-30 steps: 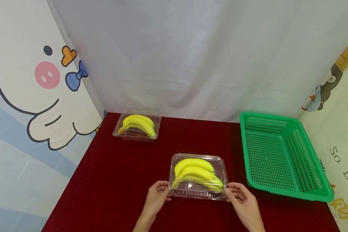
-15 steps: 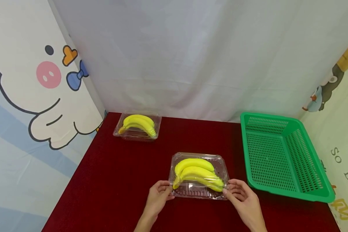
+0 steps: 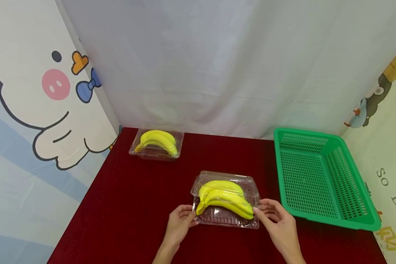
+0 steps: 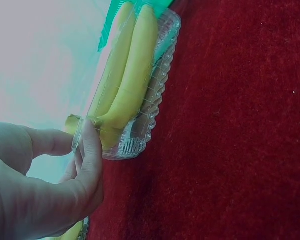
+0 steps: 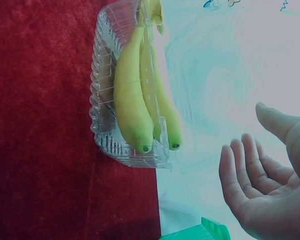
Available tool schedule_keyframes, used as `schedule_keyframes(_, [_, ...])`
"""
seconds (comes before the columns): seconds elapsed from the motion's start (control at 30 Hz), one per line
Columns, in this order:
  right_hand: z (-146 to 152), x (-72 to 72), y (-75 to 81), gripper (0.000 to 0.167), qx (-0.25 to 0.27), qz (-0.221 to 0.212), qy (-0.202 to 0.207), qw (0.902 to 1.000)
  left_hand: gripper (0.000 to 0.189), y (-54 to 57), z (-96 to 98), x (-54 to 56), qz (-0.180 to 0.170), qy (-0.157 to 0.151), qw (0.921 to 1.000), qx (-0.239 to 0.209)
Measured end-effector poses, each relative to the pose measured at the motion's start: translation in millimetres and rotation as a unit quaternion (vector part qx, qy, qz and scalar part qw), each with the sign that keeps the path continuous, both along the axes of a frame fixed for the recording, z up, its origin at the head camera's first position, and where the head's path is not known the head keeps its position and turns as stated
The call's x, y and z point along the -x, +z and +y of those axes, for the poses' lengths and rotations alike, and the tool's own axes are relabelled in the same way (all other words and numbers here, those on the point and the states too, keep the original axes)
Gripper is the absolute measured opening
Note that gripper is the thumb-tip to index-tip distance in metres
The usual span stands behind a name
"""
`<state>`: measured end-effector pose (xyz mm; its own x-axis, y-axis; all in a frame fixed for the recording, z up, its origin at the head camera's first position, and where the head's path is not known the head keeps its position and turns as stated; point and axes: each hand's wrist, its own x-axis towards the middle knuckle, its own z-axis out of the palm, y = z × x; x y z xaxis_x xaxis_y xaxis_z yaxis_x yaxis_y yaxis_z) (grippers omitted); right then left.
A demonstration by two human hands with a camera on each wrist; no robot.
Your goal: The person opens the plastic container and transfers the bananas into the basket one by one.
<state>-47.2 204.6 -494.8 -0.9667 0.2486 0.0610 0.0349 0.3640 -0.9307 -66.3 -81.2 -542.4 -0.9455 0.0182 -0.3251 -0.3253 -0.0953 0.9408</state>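
Note:
A clear plastic clamshell box (image 3: 217, 221) sits on the dark red cloth between my two hands. Bananas (image 3: 227, 200) lie in it, and its clear lid (image 3: 231, 176) is tilted up off the front of the base. My left hand (image 3: 179, 222) pinches the rim at the near left corner; the left wrist view shows the box edge between thumb and fingers. By the near right corner, my right hand (image 3: 280, 227) has its thumb and fingers spread. In the right wrist view that right hand (image 5: 275, 170) is apart from the box, with nothing visible between its fingers.
A second clear box with bananas (image 3: 158, 141) stands at the back left of the red cloth (image 3: 118, 212). To the right is a green plastic basket (image 3: 303, 176). White curtains (image 3: 191, 66) close off the back and sides.
The lid of the near box has come up at the front and shifted back. My right hand's thumb and fingers have parted from the corner. My left hand stays at its corner.

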Motion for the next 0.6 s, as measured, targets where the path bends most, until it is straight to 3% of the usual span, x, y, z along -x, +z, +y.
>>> schedule_keyframes(0.6, [-0.1, 22.8, 15.8, 0.02, -0.028, 0.071, -0.013, 0.997, 0.027, -2.5, 0.0, 0.8, 0.009, 0.004, 0.9999, 0.013])
